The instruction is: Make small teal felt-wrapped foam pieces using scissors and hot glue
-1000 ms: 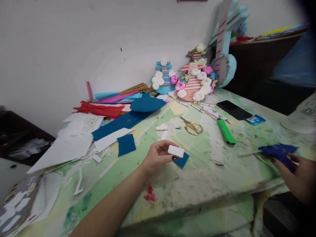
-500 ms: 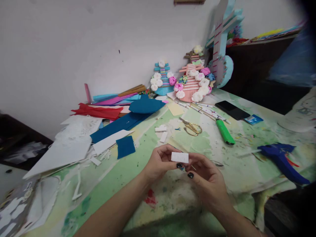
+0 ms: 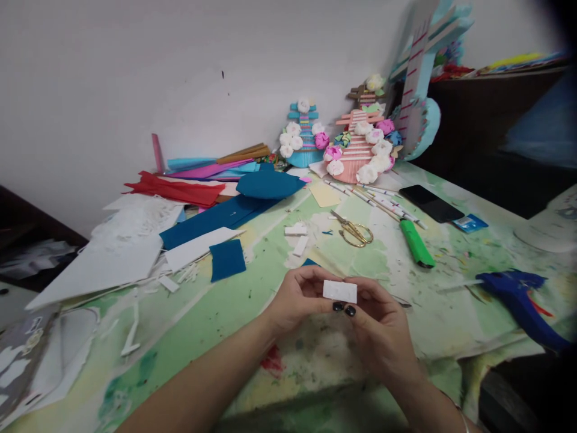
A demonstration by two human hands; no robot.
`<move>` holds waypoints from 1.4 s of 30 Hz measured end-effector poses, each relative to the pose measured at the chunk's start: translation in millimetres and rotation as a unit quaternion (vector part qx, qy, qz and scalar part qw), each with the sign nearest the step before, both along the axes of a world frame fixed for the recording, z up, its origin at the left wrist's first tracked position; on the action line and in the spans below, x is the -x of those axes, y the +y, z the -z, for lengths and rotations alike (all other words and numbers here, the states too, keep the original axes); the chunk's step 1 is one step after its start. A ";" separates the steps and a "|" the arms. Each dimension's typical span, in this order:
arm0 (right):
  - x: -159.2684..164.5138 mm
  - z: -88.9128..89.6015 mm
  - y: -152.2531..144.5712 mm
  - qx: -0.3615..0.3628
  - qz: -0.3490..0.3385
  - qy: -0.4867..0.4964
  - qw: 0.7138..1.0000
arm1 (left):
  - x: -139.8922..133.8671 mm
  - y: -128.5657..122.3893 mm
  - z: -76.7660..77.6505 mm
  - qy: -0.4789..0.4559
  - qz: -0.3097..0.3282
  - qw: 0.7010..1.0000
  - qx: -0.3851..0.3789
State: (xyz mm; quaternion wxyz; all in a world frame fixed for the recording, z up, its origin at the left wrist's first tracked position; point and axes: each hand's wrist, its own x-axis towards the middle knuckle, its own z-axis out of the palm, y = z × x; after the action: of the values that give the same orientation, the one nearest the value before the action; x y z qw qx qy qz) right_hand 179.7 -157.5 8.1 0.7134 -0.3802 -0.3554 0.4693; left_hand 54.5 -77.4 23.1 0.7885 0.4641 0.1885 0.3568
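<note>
A small white rectangular piece [image 3: 339, 291], like foam board, is held up between both hands over the table's front part. My left hand [image 3: 293, 300] grips its left end, with the thumb along the lower edge. My right hand [image 3: 383, 319] closes on the right end, its thumb tip beside the left one. Part of a blue scrap [image 3: 311, 262] shows just behind my left hand. Past the hands lie two similar white blocks [image 3: 300, 245] and gold-handled scissors [image 3: 354, 231]. A thin metal tip [image 3: 402, 302] sticks out beside my right hand; the rest is hidden.
A blue glue gun [image 3: 518, 300], a green cutter [image 3: 415, 242] and a black phone [image 3: 431, 203] lie at right. Blue sheets [image 3: 216, 219], a blue square [image 3: 228, 260] and white boards [image 3: 108, 258] cover the left. Flower-decorated guitar shapes [image 3: 356, 150] stand against the wall.
My right thumb has moved in against the white piece, next to the left thumb. The blue scrap behind my left hand has come into sight. The view has shifted slightly.
</note>
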 end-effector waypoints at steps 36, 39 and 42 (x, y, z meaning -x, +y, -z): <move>-43.2 -31.0 129.5 -0.215 -0.306 -0.646 0.666 | -13.0 -52.8 36.4 0.518 -0.210 0.507 -0.657; -41.1 -26.6 138.3 -0.214 -0.350 -0.631 0.658 | -16.8 -50.8 41.2 0.508 -0.242 0.502 -0.657; -41.8 -23.7 140.8 -0.194 -0.376 -0.623 0.658 | -23.9 -53.1 46.6 0.522 -0.278 0.510 -0.625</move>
State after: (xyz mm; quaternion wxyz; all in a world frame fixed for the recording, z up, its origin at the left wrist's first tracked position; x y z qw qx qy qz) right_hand 221.5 -16.7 31.8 0.1459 -0.2704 -0.9122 0.2710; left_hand 78.4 -130.5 -23.5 -0.0856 0.8630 0.4141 0.2764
